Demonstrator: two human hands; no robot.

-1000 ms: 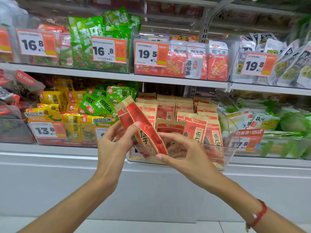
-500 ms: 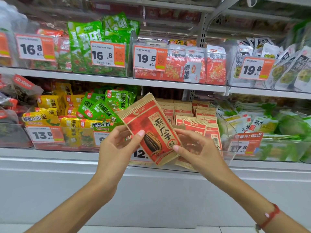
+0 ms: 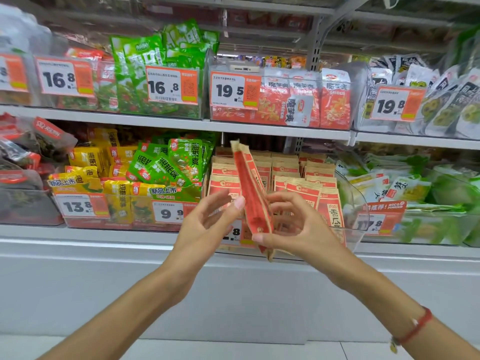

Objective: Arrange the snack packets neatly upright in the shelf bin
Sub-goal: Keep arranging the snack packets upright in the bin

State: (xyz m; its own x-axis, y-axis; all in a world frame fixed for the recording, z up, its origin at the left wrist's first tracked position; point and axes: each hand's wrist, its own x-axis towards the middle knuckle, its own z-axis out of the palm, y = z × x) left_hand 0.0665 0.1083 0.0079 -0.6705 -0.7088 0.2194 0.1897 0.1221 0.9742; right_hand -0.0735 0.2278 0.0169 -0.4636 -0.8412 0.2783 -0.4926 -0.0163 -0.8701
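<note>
You have two hands up in front of the lower shelf, and between them one red-and-tan snack packet (image 3: 253,193), turned edge-on to you and tilted so its top leans left. Your right hand (image 3: 296,227) pinches the packet's lower end, thumb on the near face and fingers curled behind it. Your left hand (image 3: 207,224) is relaxed with fingers spread; its thumb tip (image 3: 239,203) rests against the packet's left face without clasping it. A red cord bracelet (image 3: 415,326) circles your right wrist.

Just behind the packet stands the clear shelf bin (image 3: 355,203), holding rows of matching packets (image 3: 309,178) upright; roughly four columns show, though the exact number is hidden by your hands. The front right packet (image 3: 332,211) stands face-on.

On the lower shelf, the bin to the left (image 3: 78,222) holds yellow and green seaweed packs (image 3: 166,165), tumbled rather than upright, with two price tags, 13.8 and 9.9. To the right, pale green packs (image 3: 400,185) lie in another bin.

The upper shelf carries four readable tags: 16.8 twice, 19.5 and 19.8. Green bags (image 3: 145,61) fill the middle-left bin, orange-red bags (image 3: 306,100) the centre one, white-and-black packs (image 3: 446,94) the far right.
</note>
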